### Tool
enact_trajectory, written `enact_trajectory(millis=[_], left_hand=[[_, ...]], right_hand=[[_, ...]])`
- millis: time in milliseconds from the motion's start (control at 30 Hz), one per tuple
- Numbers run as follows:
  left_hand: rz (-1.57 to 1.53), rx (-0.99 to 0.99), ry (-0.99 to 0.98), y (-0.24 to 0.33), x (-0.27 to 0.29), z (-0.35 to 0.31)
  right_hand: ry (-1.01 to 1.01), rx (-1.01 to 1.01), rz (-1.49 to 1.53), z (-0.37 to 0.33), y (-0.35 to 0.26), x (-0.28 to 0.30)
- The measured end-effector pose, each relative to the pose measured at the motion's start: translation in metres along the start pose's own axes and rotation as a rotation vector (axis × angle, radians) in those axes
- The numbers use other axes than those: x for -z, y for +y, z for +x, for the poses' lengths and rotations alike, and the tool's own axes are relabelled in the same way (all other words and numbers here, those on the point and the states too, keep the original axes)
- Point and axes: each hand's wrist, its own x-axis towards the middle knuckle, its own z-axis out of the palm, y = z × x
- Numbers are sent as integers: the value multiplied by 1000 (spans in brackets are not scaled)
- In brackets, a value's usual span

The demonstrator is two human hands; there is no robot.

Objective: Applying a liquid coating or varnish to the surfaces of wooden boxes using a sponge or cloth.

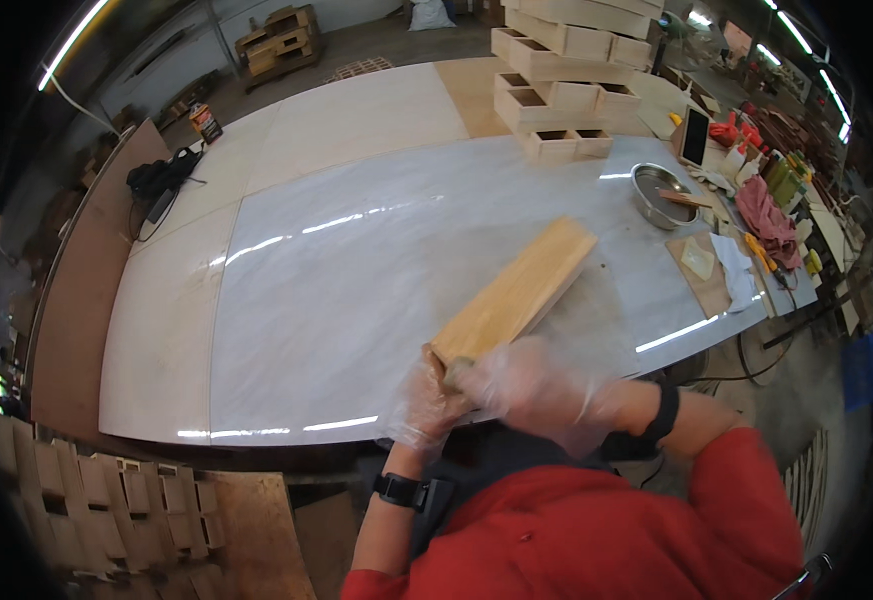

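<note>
A long pale-yellow wooden box point(517, 285) lies slantwise on the plastic-covered table, its near end toward me. My left hand point(429, 400), in a clear plastic glove, is closed around that near end. In a similar loose glove, my right hand point(532, 385) is smeared by motion. Its fingers press a small greenish-brown pad point(459, 372) against the near end of the box, close to my left fingers. Whether the pad is cloth or sponge I cannot tell. The underside of the box is hidden.
Stacked pale wooden boxes point(567, 95) stand at the far side. To the right are a metal bowl point(647, 210) with a brush-like wooden tool across it, a white cloth point(735, 270), a pink rag point(769, 220) and bottles. A black bag point(162, 175) lies far left.
</note>
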Motion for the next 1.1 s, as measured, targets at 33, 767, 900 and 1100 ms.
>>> enact_trajectory(millis=[33,767,900,1100], left_hand=[[7,13,15,8,0,-2],[21,-243,130,9,-9,11],[22,3,0,16,-4,4],[124,8,55,24,-4,0]], right_hand=[[87,-63,23,-6,14,-17],[14,-147,107,35,20,-31],[73,-162,-49,8,-3,-27],[168,-253,-591,-91,91,-47]])
